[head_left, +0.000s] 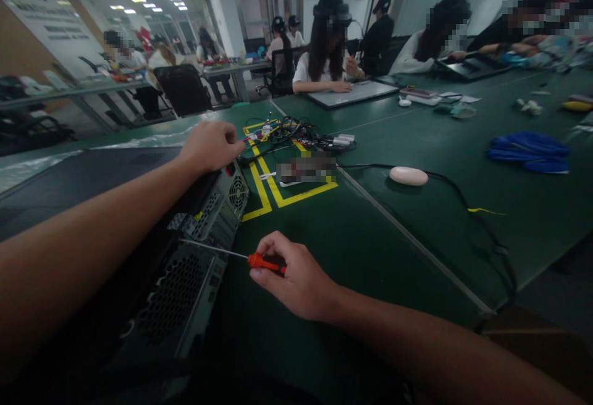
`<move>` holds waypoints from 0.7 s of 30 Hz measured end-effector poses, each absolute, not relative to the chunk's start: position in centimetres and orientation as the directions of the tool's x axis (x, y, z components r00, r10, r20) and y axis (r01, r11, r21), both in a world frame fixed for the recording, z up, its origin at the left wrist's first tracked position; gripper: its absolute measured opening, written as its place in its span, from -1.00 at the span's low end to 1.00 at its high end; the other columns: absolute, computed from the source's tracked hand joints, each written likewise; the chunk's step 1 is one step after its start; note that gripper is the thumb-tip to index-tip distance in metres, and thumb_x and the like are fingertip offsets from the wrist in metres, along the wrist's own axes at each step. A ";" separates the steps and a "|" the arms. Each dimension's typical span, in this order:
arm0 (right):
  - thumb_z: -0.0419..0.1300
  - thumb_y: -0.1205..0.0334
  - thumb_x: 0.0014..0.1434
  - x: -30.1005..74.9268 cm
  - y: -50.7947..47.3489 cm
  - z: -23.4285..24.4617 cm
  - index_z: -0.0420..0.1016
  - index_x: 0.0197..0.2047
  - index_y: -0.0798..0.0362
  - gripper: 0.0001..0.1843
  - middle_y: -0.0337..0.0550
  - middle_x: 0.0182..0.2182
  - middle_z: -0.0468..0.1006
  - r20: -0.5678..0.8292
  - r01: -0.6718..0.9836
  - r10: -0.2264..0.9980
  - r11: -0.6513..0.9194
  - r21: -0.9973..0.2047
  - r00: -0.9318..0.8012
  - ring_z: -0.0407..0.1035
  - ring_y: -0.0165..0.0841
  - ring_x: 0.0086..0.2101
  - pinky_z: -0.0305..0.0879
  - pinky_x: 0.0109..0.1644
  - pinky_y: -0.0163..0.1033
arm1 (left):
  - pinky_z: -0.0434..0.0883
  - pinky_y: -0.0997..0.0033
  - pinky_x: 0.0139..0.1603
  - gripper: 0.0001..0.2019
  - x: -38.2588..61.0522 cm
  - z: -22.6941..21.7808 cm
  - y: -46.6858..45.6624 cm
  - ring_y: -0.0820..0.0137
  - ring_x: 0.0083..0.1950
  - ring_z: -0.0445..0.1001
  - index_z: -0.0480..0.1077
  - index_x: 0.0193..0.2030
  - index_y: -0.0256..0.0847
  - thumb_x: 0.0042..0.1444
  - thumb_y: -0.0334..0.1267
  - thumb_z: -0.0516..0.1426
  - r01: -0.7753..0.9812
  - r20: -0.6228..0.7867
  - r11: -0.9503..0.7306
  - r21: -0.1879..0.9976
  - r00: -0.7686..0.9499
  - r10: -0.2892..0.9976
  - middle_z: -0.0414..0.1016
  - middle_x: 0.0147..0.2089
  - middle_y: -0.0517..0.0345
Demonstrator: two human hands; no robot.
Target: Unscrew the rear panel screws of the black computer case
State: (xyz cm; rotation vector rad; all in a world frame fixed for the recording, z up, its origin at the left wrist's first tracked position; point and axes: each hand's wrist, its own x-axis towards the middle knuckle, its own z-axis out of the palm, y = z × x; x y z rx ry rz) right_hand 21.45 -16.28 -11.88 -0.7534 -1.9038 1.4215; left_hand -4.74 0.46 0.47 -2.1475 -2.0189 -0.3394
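A dark computer case (183, 294) lies at the left with its metal back panel, vent holes and fan grille facing right. My right hand (301, 275) is closed around the red handle of a screwdriver (262, 261). The thin shaft reaches left, and its tip meets the edge of the back panel. Over the case's far rear corner is my left hand (208, 146), its fingers curled together by the power inlet; what they hold, if anything, is hidden. Just beyond those fingers lies a tangle of cables (296, 130).
Yellow tape (306, 194) marks the green table (384, 269). A pixelated object (306, 170), a pale pink oval thing (408, 176) beside a black cable (456, 189), and blue cloth (528, 152) lie on it. Across the table, a person (324, 53) works at a flat panel (349, 92).
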 end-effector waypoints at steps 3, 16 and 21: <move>0.46 0.11 0.48 21.4 -16.3 -12.0 0.46 0.01 -0.09 -0.75 -0.23 -0.15 0.66 0.164 0.060 0.756 0.260 -0.964 -0.633 0.51 -0.25 -0.18 0.50 0.04 -0.06 | 0.47 0.04 0.03 -0.76 -4.8 0.5 0.6 -0.04 -0.06 0.61 0.65 -0.20 -0.09 0.28 -0.01 0.23 0.996 0.270 -0.082 0.025 0.072 0.960 0.69 -0.20 -0.13; 0.46 0.11 0.48 21.4 -16.3 -12.1 0.46 0.01 -0.09 -0.75 -0.23 -0.14 0.66 0.164 0.066 0.761 0.262 -0.963 -0.627 0.52 -0.25 -0.18 0.49 0.06 -0.07 | 0.43 0.07 0.01 -0.77 -5.0 0.4 1.0 0.02 -0.10 0.58 0.65 -0.22 -0.08 0.23 -0.01 0.26 0.996 0.252 -0.080 0.043 0.067 0.965 0.68 -0.22 -0.08; 0.45 0.11 0.49 21.4 -16.3 -12.0 0.46 0.02 -0.09 -0.75 -0.23 -0.14 0.65 0.173 0.043 0.756 0.256 -0.966 -0.631 0.53 -0.25 -0.16 0.49 0.09 -0.06 | 0.45 0.07 0.01 -0.82 -4.7 0.5 0.7 -0.01 -0.08 0.57 0.62 -0.26 -0.04 0.18 -0.03 0.27 0.995 0.264 -0.071 0.074 0.050 0.963 0.66 -0.26 -0.06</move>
